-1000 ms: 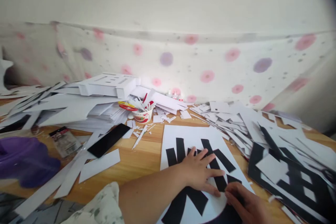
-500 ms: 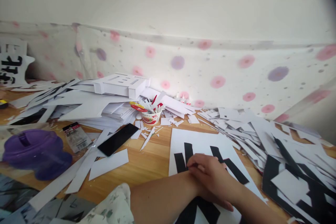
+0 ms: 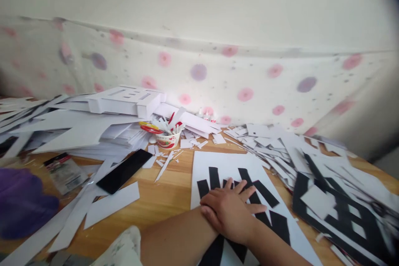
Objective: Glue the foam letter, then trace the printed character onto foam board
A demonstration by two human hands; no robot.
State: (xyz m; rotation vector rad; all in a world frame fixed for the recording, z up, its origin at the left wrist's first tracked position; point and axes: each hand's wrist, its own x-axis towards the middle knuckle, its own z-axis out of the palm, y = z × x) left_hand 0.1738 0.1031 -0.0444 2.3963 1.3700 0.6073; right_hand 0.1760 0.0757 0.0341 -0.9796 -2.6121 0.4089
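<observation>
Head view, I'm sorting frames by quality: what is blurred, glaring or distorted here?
Head view: the purple plastic object at left and the black-and-white cut sheets at right are smeared; glare whitens the wall behind the red-printed paper cup; the top right corner is dark; the stacked hands stay fairly sharp.

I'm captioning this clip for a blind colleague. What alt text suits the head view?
Both hands lie stacked, right hand over left hand, flat on a white sheet printed with bold black strokes, on a wooden table littered with white offcuts.
</observation>
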